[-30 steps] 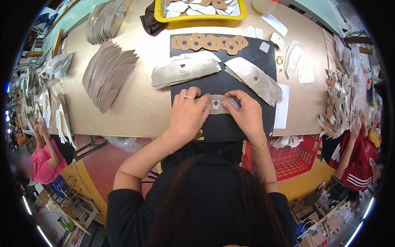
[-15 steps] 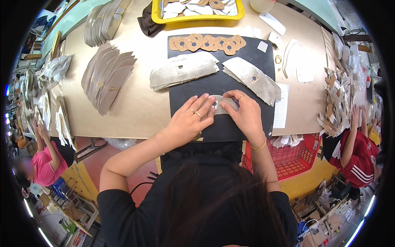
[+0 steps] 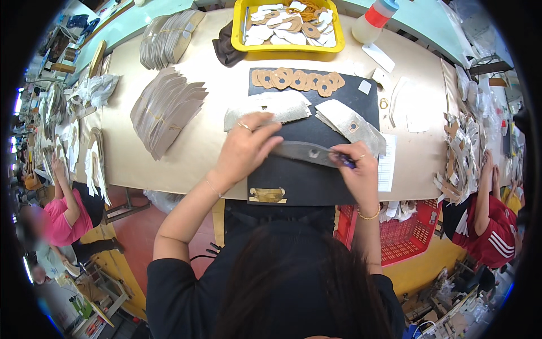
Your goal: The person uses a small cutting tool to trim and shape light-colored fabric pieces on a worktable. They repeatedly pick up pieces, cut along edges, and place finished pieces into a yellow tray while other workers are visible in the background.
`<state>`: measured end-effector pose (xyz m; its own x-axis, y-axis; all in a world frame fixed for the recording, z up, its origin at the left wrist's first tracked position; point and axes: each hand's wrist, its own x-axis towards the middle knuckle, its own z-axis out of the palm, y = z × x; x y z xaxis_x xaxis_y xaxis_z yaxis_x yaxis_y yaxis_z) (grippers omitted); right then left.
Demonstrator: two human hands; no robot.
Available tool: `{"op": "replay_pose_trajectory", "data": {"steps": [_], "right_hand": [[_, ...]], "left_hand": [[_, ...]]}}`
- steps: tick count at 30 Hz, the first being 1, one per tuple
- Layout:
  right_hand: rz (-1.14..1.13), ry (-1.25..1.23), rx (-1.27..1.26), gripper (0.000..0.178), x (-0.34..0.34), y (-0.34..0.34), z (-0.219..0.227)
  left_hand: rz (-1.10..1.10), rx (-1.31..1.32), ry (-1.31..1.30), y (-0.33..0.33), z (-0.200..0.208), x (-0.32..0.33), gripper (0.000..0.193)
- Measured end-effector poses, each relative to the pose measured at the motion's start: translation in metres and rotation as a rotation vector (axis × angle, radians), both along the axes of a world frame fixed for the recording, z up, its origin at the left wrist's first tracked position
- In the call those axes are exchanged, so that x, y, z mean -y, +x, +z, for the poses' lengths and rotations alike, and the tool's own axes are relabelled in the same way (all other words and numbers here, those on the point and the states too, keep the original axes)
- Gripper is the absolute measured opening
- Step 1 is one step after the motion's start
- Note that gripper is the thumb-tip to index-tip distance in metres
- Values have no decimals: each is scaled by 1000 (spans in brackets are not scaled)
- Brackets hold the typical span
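Over the middle of the black mat [image 3: 310,186] lies the curved grey strip [image 3: 299,151] with one small cutout; the right hand [image 3: 362,169], above the mat's right part, pinches its right end, a purple-handled tool [image 3: 347,163] also in its fingers; the left hand [image 3: 244,146], at the mat's left edge, is blurred, its grip impossible to tell; silvery stacked pieces [image 3: 271,108] lie at the mat's far left.

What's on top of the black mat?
On the black mat: tan cutouts, two overhanging stacks of silvery pieces, a small white square, a yellowish patch. The right hand holds a grey strip over it. Mat beneath the stacks: covered.
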<state>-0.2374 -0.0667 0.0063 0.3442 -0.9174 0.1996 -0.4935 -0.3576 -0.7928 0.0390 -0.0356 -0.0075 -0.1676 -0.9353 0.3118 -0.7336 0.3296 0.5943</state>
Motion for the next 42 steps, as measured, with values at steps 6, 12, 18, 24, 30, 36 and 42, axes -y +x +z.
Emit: {"op": "replay_pose_trajectory", "data": {"steps": [6,12,18,24,30,36,42], "right_hand": [[-453,24,-17,19,25,-34,-8],[-511,17,70,29,23,-45,-11],[-342,154,99,22,8,-7,-7],[-106,136,143,22,1,30,5],[-12,91,307,37,2,50,35],[61,-164,181,40,9,53,65],[111,-304,119,35,11,50,73]], "left_hand": [[63,224,-54,5,4,30,28],[48,256,-29,6,3,32,21],[406,-505,287,18,-5,27,7],[409,-1157,74,43,14,24,10],[178,-1236,350,8,57,5,12],[147,-1173,425,-15,74,6,15],[117,-1240,474,-24,84,2,18]]}}
